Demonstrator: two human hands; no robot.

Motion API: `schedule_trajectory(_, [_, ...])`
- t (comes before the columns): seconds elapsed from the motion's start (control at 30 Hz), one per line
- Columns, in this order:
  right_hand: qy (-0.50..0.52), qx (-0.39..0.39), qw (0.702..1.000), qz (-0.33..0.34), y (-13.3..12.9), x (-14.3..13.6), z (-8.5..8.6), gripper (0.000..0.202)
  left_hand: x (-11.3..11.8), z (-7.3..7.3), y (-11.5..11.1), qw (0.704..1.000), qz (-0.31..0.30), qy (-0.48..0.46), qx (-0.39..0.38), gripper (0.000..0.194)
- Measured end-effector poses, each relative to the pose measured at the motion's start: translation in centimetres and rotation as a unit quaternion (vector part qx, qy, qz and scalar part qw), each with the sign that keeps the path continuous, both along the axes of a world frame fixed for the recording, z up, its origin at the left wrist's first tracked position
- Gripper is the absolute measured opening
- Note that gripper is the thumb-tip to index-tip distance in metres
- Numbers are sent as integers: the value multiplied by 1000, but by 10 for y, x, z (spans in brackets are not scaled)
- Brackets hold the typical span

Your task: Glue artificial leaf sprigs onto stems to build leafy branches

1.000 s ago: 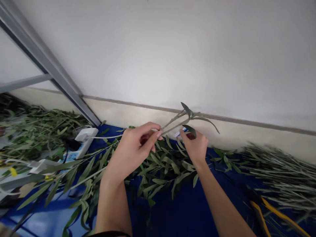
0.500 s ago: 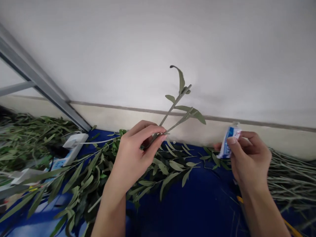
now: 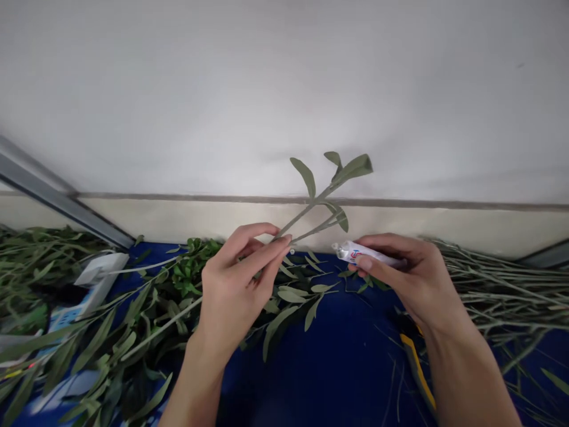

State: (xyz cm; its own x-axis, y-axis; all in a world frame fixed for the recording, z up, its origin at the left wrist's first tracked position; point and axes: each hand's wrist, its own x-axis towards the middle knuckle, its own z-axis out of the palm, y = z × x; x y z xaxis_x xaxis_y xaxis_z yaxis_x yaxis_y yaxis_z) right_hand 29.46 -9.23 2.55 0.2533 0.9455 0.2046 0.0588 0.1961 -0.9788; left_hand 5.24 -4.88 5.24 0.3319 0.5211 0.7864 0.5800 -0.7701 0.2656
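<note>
Between the thumb and fingers of my left hand, a forked leafy stem is pinched, its branches pointing up and right with several green leaves. My right hand grips a small white tube with red and blue print. The tube lies nearly sideways, its nozzle end pointing left toward the stem, a gap apart from it. Beneath my left hand, leafy branches spread over the blue surface.
A bundle of bare stems lies at the right. Near my right forearm is a yellow-and-black tool. A power strip with a white cable sits at the left among foliage. Behind stands a pale wall.
The tube has tipped from near upright to sideways and moved left, closer to the stem. The stem has turned in my left hand, and the view has shifted.
</note>
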Motion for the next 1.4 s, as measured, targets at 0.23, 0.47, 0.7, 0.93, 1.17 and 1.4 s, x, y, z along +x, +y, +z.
schedule_trajectory(0.23, [-11,1,999,-49,-5,-17,11,18,2,-8,0,999,10,6,50,23])
schedule_trajectory(0.47, [-24,19,996,-78,-5,-28,11,14,0,-16,4,999,-1,9,52,30])
schedule_trajectory(0.7, [-28,35,997,-70,-3,-25,4,14,-5,-11,7,999,-12,-31,7,30])
schedule_trajectory(0.93, [-18,30,998,-57,-3,-27,0,16,-6,-12,5,982,-10,-102,-156,48])
schedule_trajectory(1.17, [-32,44,996,-71,-2,-28,0,17,-4,-7,5,986,-54,-88,-130,21])
schedule_trajectory(1.4, [-53,57,993,-85,1,-26,-3,15,-1,-2,1,990,-77,-73,-97,20])
